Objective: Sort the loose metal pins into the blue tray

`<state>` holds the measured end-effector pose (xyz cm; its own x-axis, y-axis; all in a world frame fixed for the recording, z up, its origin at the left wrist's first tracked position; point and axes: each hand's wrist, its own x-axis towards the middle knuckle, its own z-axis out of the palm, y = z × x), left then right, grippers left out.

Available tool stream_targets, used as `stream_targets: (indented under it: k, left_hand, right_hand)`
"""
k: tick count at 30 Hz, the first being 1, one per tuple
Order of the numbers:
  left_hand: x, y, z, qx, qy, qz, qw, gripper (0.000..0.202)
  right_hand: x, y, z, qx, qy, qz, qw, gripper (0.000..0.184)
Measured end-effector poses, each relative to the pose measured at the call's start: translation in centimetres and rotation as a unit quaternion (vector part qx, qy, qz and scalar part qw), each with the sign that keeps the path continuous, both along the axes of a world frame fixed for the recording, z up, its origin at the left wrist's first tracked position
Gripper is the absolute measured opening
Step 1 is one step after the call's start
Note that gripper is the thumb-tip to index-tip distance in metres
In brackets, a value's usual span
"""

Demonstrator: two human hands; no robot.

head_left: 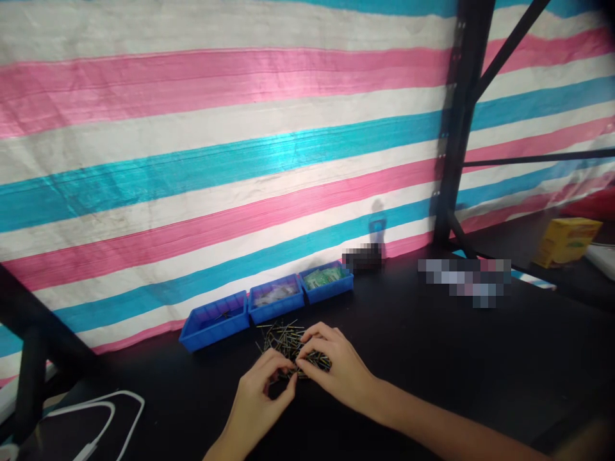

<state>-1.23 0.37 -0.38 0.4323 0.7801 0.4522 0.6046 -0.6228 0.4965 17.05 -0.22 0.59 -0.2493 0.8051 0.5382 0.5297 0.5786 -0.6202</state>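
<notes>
A loose pile of thin dark and brassy pins (281,337) lies on the black table (432,358). My left hand (257,400) curls at the pile's near edge, its fingertips pinched together on something too small to name. My right hand (331,362) rests on the pile's right side, fingers bent and pressed to the pins, its fingertips meeting those of the left hand.
Three blue trays stand in a row behind the pile: left (214,319), middle (275,297), right (327,280) with greenish packets. A white cable (103,410) lies at the near left. A yellow box (565,241) sits far right beside a black frame post (456,128). A striped tarp hangs behind.
</notes>
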Motion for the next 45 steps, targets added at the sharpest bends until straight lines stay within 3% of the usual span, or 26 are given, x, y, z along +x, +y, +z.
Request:
stream_targets:
  k: [12, 25, 36, 45]
  left_hand:
    - [-0.12, 0.24, -0.02, 0.009, -0.07, 0.06, 0.996, 0.015]
    - [-0.06, 0.11, 0.18, -0.004, -0.079, 0.035, 0.996, 0.016]
    - [-0.19, 0.07, 0.3, -0.006, -0.086, 0.048, 0.995, 0.016]
    - [-0.14, 0.15, 0.17, -0.015, -0.078, 0.046, 0.996, 0.015]
  right_hand:
    - [0.18, 0.06, -0.02, -0.016, 0.006, 0.001, 1.0, 0.003]
    - [-0.06, -0.13, -0.45, -0.01, -0.024, 0.025, 0.999, 0.003]
    - [-0.12, 0.22, -0.41, -0.037, 0.101, 0.036, 0.994, 0.003]
    - [-0.11, 0.29, -0.29, -0.034, 0.133, 0.051, 0.989, 0.003]
